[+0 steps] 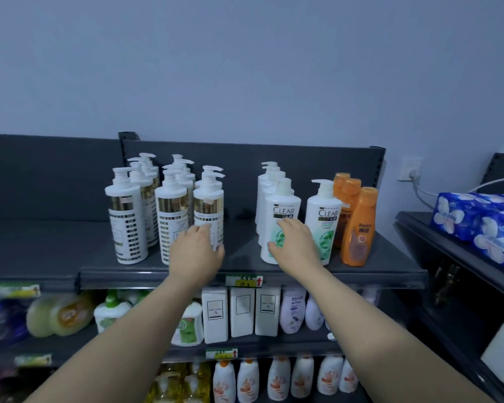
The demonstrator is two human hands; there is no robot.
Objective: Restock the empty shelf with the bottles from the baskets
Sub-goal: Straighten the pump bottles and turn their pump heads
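Observation:
The dark top shelf [245, 270] carries several white-and-gold pump bottles [127, 225] on its left part, white CLEAR pump bottles [323, 216] in the middle right, and orange bottles [358, 228] at the right end. My left hand [197, 251] grips the lower part of the front right white-and-gold bottle [208, 205]. My right hand [296, 245] is wrapped round the front CLEAR bottle [282, 210] of the left row. Both bottles stand upright on the shelf. A bare gap of shelf lies between my two hands. No basket is in view.
Lower shelves hold white boxes [242, 312], lilac bottles [293, 312] and white-orange bottles [277, 379]. The neighbouring top shelf [41, 245] at left is bare. At the right stand blue tissue packs [477, 222] on another rack, below a wall socket [409, 170] with a cable.

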